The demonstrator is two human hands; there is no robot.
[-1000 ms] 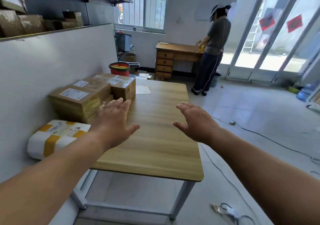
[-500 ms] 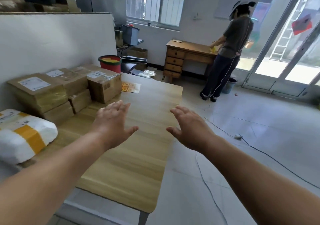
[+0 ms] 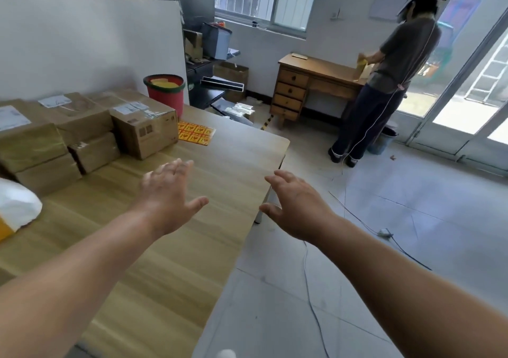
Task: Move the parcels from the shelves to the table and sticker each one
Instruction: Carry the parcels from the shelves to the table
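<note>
Holding yellow pieces — red bucket (image 3: 165, 93); hands empty.

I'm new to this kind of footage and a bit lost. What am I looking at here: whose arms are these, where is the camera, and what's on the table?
There is no machine here. The camera sits on a person's head and looks forward and down, so the two bare arms reaching into the picture are that person's own. The left hand hovers open over the wooden table; the right hand is open too, just past the table's edge, above the floor. Neither holds anything.

On the table, by the white wall, stand several brown cardboard parcels with paper labels, some stacked. A white bagged parcel with yellow tape lies at the near left edge. Past the boxes lies a yellow and red sticker sheet, and beyond it stands a red bucket.

In the background another person works at a wooden desk.
</note>
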